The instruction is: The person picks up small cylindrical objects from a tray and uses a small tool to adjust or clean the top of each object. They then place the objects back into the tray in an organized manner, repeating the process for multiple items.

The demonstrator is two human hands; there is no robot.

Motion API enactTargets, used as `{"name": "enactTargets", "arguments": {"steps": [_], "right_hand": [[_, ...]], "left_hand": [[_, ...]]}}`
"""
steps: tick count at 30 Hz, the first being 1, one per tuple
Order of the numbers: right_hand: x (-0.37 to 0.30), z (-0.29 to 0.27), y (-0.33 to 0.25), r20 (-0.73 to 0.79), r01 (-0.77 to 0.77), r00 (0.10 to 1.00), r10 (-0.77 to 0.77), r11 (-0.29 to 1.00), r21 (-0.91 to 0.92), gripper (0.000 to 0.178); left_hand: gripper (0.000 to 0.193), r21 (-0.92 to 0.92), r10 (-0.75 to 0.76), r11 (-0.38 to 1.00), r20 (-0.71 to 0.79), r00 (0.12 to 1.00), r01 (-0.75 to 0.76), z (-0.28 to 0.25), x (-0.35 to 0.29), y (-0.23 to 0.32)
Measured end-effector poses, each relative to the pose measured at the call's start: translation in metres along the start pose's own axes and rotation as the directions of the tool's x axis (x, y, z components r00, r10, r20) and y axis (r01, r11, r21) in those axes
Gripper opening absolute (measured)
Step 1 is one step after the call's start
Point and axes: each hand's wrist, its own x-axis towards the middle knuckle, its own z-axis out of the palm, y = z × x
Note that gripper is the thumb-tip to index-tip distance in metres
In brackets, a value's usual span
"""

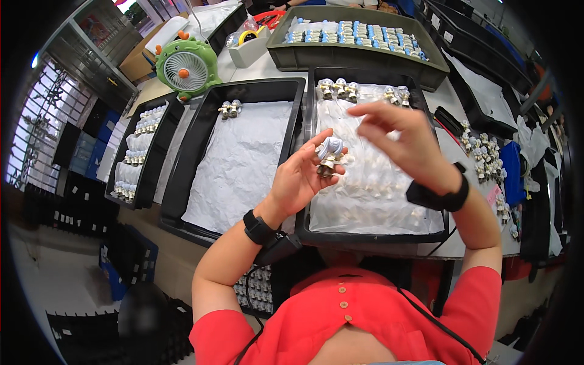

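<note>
My left hand (302,174) holds a small figurine (329,157) with pale blue-white hair, a white body and dark brown feet. The figurine rests upright against the fingers, over the gap between two black trays. My right hand (395,137), a little blurred, hovers above the right tray (371,238) with thumb and fingers apart and nothing visible between them. Similar figurines (339,89) stand along that tray's far end, on white tissue with more shapes showing faintly beneath. In the left tray (204,131), a pair of figurines (230,109) sits at the far left corner on crumpled tissue.
Farther left, a narrow black tray (146,176) carries rows of figurines. A green animal-shaped fan (185,68) stands behind it. At the back is an olive bin (359,52) full of blue-and-white figurines. Loose figurines (482,155) crowd the right side near a blue container (513,173).
</note>
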Motion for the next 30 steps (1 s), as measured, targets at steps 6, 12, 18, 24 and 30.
{"name": "enactTargets", "arguments": {"steps": [6, 12, 18, 24, 30], "right_hand": [[-0.012, 0.044, 0.029, 0.111, -0.128, 0.986, 0.126, 0.992, 0.012, 0.046], [-0.016, 0.04, 0.052, 0.224, -0.318, 0.944, 0.241, 0.841, 0.437, 0.033], [-0.018, 0.041, 0.062, 0.365, -0.471, 0.881, 0.3, 0.62, 0.628, 0.032], [-0.023, 0.044, 0.077, 0.431, -0.57, 0.821, 0.374, 0.503, 0.65, 0.032], [-0.023, 0.043, 0.077, 0.466, -0.621, 0.783, 0.412, 0.47, 0.628, 0.032]], "left_hand": [[0.055, 0.307, 0.169, 0.941, -0.051, 0.984, -0.145, 0.016, -0.007, -0.005], [0.053, 0.533, 0.361, 0.8, -0.058, 0.931, -0.277, 0.018, -0.007, -0.012], [0.045, 0.524, 0.241, 0.843, -0.17, 0.956, -0.12, 0.011, -0.004, -0.01], [0.045, 0.586, 0.308, 0.788, -0.108, 0.945, -0.19, 0.012, -0.001, -0.009], [0.03, 0.524, 0.222, 0.849, -0.239, 0.945, -0.067, 0.008, 0.001, -0.007]]}}
